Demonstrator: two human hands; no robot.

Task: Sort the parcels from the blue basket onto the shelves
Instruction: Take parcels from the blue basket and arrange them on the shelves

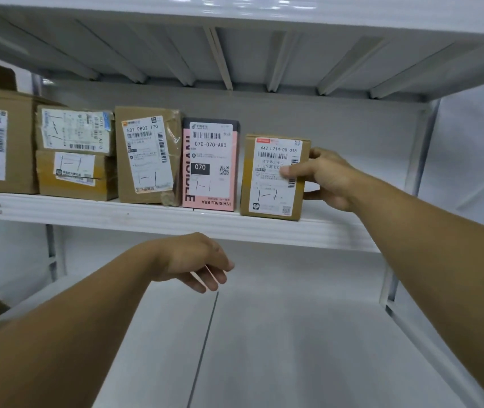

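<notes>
Shelf (146, 214): six parcels placed. Right hand (327, 179) grips rightmost brown parcel (274, 176), right of pink parcel (209, 166). Left hand (196, 260) open, empty. Basket unseen.

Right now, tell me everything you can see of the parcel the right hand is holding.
The brown cardboard box stands upright at the right end of the row on the upper shelf, beside the pink package. Its white label reads 642 L714 00 015. The right hand grips its right side, thumb on the label.
</notes>
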